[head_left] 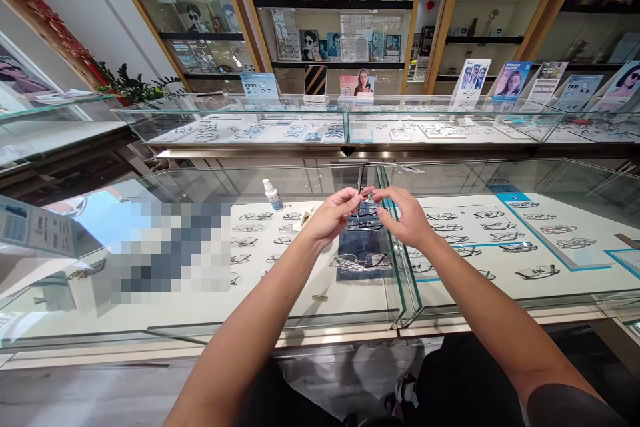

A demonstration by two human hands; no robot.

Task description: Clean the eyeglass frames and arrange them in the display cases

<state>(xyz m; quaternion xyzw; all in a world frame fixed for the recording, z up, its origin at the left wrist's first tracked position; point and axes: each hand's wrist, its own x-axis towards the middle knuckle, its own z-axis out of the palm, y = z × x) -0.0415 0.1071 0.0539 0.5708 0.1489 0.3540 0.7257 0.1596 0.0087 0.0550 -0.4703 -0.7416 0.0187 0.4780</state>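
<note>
Above the glass counter, my left hand (336, 215) pinches a dark-framed pair of eyeglasses (361, 180) between thumb and fingers; one thin temple stands upright. My right hand (404, 217) meets it from the other side, its curled fingertips on the glasses and its thumb lower down. The lenses are hard to make out against the frames behind. Below my hands, more eyeglasses (363, 260) rest on a dark blue mat (353, 245). A pale cloth (304, 217) lies just beyond my left wrist, and a small white spray bottle (273, 195) stands farther left.
Rows of eyeglasses fill the display case (500, 280) on the right and continue on the left. A small gold-coloured piece (320, 297) lies near the front edge. Another glass showcase (280, 123) runs across behind, with shelves and a plant (133, 85) beyond.
</note>
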